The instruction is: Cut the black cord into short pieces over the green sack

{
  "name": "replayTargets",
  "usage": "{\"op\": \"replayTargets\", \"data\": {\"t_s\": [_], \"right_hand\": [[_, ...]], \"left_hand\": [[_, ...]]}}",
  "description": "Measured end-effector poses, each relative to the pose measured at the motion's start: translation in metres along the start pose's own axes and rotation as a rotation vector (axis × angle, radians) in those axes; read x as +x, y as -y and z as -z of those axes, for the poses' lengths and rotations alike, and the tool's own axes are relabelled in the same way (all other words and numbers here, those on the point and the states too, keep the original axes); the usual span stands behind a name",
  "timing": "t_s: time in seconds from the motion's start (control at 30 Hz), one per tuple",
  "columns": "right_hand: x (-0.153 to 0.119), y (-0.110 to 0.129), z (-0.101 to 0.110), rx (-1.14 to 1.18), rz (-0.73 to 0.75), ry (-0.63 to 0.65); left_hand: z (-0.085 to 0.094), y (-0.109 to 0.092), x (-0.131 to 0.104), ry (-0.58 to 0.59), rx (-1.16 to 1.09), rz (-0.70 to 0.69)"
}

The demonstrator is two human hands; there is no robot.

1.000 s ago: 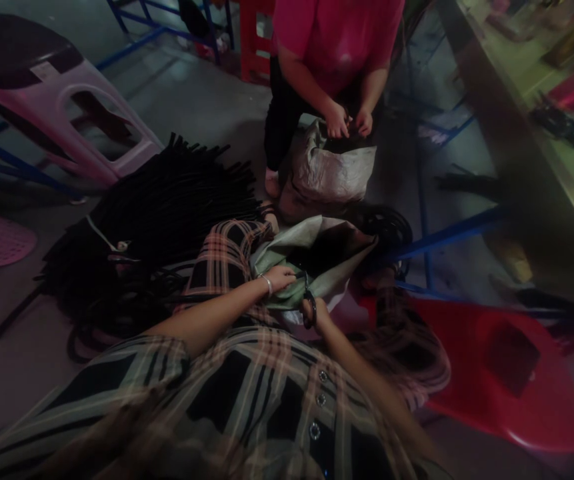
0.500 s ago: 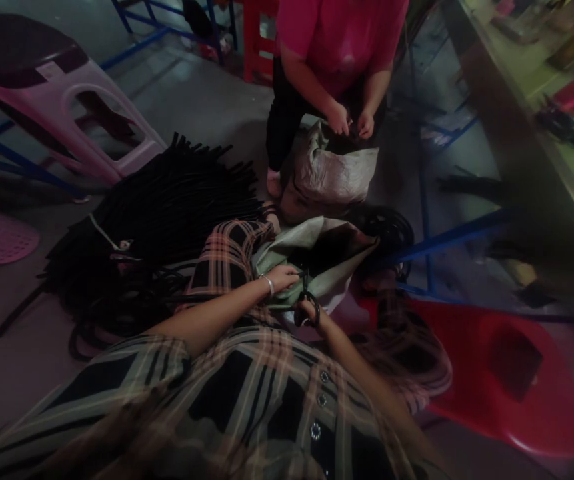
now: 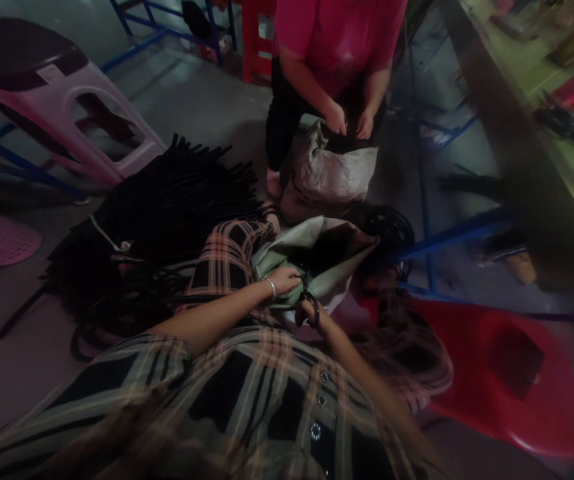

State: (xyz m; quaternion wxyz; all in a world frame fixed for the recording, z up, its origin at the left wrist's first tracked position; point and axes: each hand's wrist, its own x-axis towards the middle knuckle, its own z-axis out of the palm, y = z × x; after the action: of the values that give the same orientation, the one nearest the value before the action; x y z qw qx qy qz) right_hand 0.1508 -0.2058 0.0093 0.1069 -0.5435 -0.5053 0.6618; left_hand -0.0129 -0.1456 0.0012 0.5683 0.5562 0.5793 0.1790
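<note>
My right hand (image 3: 311,311) is closed on the dark handles of a pair of scissors (image 3: 311,308), whose blades point up toward my left hand. My left hand (image 3: 285,280), with a bracelet at the wrist, pinches something small and dark by the blades, too dim to make out. Both hands are over the near rim of an open pale green sack (image 3: 327,288) with a dark inside. Left of my knee lies a big bundle of black strips (image 3: 181,200), tied with a light cord.
Across from me a person in a pink shirt (image 3: 339,40) holds both hands over another sack (image 3: 339,175). A red stool (image 3: 487,373) stands at the right, a pink stool (image 3: 111,127) at the left. Blue bars (image 3: 457,237) support a table (image 3: 541,87) on the right.
My left hand has shifted slightly right, closer to the scissors. The scissors have turned a little. The other person's hands have moved slightly apart. A foot now shows under the table at the right.
</note>
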Motion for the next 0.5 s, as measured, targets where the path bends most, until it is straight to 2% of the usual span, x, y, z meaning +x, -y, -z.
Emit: {"op": "replayTargets", "data": {"t_s": [0.1, 0.3, 0.4, 0.5], "right_hand": [[0.000, 0.001, -0.002, -0.020, 0.013, -0.022], [0.003, 0.002, -0.009, -0.002, -0.107, -0.176], [0.006, -0.003, -0.010, -0.005, -0.104, -0.199], [0.006, -0.005, -0.007, 0.055, -0.076, -0.236]], "left_hand": [[0.001, -0.001, 0.001, -0.013, 0.035, -0.020], [0.005, -0.005, 0.002, -0.008, 0.092, -0.052], [0.014, -0.011, -0.003, 0.013, 0.254, -0.064], [0.032, -0.017, -0.014, -0.002, 0.484, -0.135]]}}
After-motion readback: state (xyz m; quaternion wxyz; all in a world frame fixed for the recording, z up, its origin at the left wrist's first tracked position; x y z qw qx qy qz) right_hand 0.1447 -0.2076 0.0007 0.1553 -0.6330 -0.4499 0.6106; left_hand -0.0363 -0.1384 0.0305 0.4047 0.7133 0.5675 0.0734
